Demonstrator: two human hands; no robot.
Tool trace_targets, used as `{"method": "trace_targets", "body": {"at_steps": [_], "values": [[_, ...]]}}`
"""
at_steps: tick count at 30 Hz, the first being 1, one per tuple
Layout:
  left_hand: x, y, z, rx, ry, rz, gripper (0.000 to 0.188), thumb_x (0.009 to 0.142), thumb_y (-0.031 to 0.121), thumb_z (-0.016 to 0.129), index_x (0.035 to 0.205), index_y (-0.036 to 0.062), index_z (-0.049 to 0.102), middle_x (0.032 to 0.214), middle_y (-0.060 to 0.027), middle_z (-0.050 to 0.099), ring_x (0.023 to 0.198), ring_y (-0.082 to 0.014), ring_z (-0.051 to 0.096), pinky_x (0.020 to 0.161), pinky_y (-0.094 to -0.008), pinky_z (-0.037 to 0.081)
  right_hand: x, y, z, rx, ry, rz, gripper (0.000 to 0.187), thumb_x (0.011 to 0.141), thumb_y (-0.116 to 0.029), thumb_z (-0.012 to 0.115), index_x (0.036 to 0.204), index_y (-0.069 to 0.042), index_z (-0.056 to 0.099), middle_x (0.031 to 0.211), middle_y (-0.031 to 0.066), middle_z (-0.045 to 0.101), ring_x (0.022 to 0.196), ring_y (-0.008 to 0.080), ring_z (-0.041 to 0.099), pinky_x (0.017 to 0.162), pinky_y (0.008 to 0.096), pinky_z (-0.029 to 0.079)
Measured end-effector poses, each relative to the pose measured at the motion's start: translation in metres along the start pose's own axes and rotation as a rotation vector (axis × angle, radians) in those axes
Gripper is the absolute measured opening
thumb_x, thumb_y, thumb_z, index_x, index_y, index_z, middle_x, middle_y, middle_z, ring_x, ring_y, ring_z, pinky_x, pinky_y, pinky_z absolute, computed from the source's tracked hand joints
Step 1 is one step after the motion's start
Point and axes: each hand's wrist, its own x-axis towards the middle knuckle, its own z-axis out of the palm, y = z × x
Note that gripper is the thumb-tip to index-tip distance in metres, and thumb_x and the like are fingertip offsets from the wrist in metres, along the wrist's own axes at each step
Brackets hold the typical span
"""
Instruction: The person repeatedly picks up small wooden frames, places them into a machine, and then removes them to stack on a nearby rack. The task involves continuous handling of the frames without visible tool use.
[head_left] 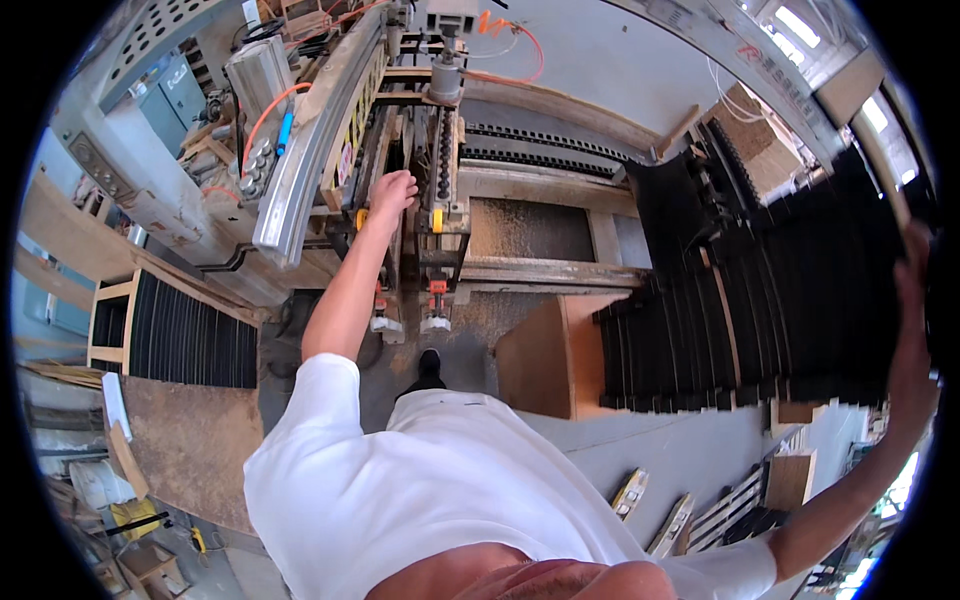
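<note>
My left arm reaches forward over a woodworking machine (448,190) with two narrow rails. Above the gap between those rails is my left hand (393,193), its fingers curled closed, and nothing shows in them. Far out to the right, my right hand (912,265) is raised at the dim edge of the picture. Its fingers close around the lower end of a light wooden strip (882,160), which slants up and away. Beside that hand stands a large stack of black slatted pieces (700,320), partly lost in shadow.
A brown wooden board box (540,355) stands by the black stack. At left, another dark stack (190,325) sits in a pale frame above a brown panel (190,430). A metal beam (320,130) with an orange hose (262,120) runs along the machine's left side.
</note>
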Motion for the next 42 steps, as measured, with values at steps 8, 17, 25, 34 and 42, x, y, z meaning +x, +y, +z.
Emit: {"method": "trace_targets", "body": {"at_steps": [8, 17, 25, 34, 42], "values": [[0.217, 0.009, 0.029, -0.239, 0.152, -0.158, 0.065, 0.091, 0.049, 0.058, 0.132, 0.0006, 0.046, 0.123, -0.0184, 0.056, 0.108, -0.0334, 0.059, 0.089, -0.0439, 0.052, 0.002, -0.179, 0.048, 0.226, -0.204, -0.352, 0.026, 0.074, 0.006, 0.064, 0.099, 0.003, 0.064, 0.099, 0.0202, 0.064, 0.087, 0.0358, 0.061, 0.075, 0.0439, 0.05], [0.345, -0.001, 0.05, -0.504, 0.337, -0.142, 0.062, 0.093, 0.034, 0.061, 0.134, -0.0063, 0.037, 0.121, -0.0187, 0.053, 0.099, -0.0312, 0.06, 0.078, -0.0405, 0.061, 0.009, -0.237, 0.171, 0.584, -0.368, -0.234, 0.036, 0.069, 0.001, 0.062, 0.105, -0.003, 0.063, 0.105, 0.0118, 0.062, 0.093, 0.0296, 0.058, 0.081, 0.0402, 0.047], [0.226, -0.022, 0.061, -0.56, 0.312, -0.096, 0.047, 0.092, 0.023, 0.061, 0.121, -0.0109, 0.045, 0.103, -0.0204, 0.058, 0.083, -0.0272, 0.063, 0.072, -0.0362, 0.06, 0.047, -0.318, 0.32, 0.956, -0.301, -0.309, 0.027, 0.073, 0.0, 0.067, 0.1, -0.007, 0.065, 0.093, 0.0076, 0.065, 0.088, 0.0284, 0.058, 0.078, 0.0385, 0.047], [0.054, -0.035, 0.029, -0.677, -0.051, -0.044, 0.029, 0.088, 0.002, 0.053, 0.117, 0.0048, 0.055, 0.104, -0.0083, 0.064, 0.096, -0.0228, 0.063, 0.086, -0.0395, 0.05, 0.067, -0.443, 0.469, 1.175, -0.258, -0.609, 0.028, 0.074, -0.01, 0.07, 0.101, -0.009, 0.066, 0.093, 0.0093, 0.067, 0.092, 0.0311, 0.059, 0.081, 0.042, 0.048], [0.028, -0.045, 0.029, -0.794, 0.128, 0.0, 0.023, 0.095, 0.013, 0.056, 0.116, 0.0048, 0.054, 0.111, -0.0085, 0.06, 0.102, -0.0224, 0.059, 0.09, -0.0408, 0.049, 0.066, -0.475, 0.489, 1.256, -0.31, -0.629, 0.027, 0.073, -0.004, 0.067, 0.098, -0.007, 0.057, 0.087, 0.0137, 0.066, 0.088, 0.0359, 0.061, 0.08, 0.0436, 0.048]]}}
